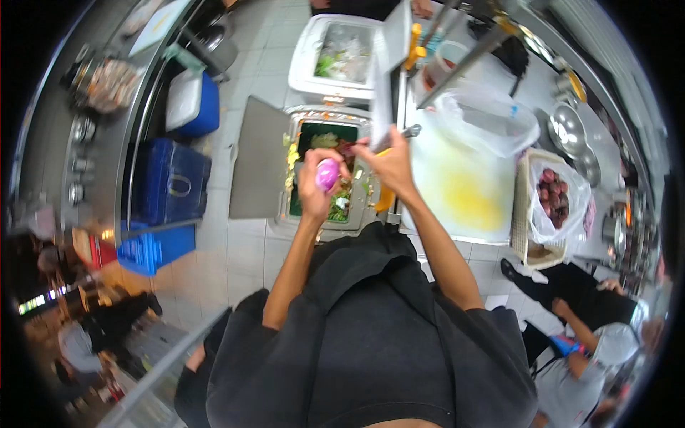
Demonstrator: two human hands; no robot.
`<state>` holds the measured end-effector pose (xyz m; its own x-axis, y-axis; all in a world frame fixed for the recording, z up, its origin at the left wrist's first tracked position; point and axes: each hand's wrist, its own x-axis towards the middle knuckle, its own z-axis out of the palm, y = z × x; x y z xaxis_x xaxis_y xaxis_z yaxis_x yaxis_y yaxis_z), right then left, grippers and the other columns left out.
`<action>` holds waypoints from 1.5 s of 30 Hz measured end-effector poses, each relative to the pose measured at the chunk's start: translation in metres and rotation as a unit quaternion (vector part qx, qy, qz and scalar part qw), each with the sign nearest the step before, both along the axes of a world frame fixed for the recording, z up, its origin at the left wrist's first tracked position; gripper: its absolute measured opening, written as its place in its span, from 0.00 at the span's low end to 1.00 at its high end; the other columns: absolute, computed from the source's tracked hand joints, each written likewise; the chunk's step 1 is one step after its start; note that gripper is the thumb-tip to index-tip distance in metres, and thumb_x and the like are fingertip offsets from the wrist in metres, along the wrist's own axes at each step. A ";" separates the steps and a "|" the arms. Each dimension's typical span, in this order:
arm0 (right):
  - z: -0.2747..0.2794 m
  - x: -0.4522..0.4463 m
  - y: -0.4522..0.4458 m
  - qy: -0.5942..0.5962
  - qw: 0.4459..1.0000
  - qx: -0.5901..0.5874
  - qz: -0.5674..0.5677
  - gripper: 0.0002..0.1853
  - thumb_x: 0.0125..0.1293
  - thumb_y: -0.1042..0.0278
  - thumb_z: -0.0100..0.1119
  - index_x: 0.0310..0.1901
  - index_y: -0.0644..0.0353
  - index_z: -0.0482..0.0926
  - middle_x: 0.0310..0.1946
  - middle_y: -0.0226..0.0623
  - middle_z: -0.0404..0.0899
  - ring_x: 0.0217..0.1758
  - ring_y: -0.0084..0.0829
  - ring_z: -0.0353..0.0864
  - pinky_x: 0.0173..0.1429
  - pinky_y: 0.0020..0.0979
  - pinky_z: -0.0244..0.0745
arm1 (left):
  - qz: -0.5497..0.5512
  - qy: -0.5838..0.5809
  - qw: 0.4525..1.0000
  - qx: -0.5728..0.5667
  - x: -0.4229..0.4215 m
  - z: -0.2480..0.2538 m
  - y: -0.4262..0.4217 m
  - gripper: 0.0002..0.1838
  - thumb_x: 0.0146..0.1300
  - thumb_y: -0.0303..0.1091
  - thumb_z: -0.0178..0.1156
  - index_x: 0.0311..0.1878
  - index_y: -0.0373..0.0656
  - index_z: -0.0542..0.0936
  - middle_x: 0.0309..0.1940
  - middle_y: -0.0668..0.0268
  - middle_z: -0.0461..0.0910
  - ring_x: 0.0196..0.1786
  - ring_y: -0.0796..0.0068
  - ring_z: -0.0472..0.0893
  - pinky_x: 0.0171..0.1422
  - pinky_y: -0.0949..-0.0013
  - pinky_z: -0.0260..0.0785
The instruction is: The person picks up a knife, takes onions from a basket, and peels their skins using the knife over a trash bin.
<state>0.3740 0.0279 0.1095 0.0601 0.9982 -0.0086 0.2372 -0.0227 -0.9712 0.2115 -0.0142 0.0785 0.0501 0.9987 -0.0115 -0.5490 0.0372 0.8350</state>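
Shirt; left fingers cup onion, long axis fore-aft; right fingers bent, hold unclear.

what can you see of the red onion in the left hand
The red onion is a rounded, vivid pink-purple bulb with a pale sheen, smooth and apparently peeled. The left hand grips it, fingers curled around its far side, leaving its near face exposed. It is held up above the open scrap bin. Its ends and underside can't be made out.

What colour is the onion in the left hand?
The onion is bright purple-pink, seen in the head view.
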 end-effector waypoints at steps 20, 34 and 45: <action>-0.133 0.067 -0.087 0.045 0.983 -0.111 0.136 0.23 0.46 0.49 0.76 0.42 0.54 0.84 0.36 0.40 0.87 0.40 0.37 0.86 0.46 0.36 0.77 | -0.367 0.354 0.860 -0.002 0.359 -0.085 0.239 0.24 0.61 0.43 0.66 0.56 0.41 0.74 0.32 0.65 0.78 0.31 0.77 0.77 0.36 0.71 0.73; -0.093 0.132 -0.109 0.273 0.955 0.059 0.099 0.25 0.66 0.55 0.66 0.59 0.64 0.77 0.52 0.46 0.82 0.54 0.38 0.81 0.60 0.36 0.72 | -0.346 0.529 0.638 0.440 0.575 -0.006 0.019 0.28 0.55 0.50 0.68 0.56 0.47 0.78 0.47 0.55 0.84 0.52 0.51 0.82 0.57 0.49 0.72; -0.121 0.127 -0.093 0.374 0.914 0.011 0.154 0.13 0.74 0.56 0.58 0.45 0.54 0.69 0.29 0.24 0.70 0.35 0.17 0.71 0.38 0.26 0.69 | -0.313 0.250 0.872 0.280 0.428 0.064 0.034 0.26 0.56 0.43 0.69 0.53 0.38 0.74 0.45 0.54 0.77 0.51 0.58 0.78 0.56 0.61 0.72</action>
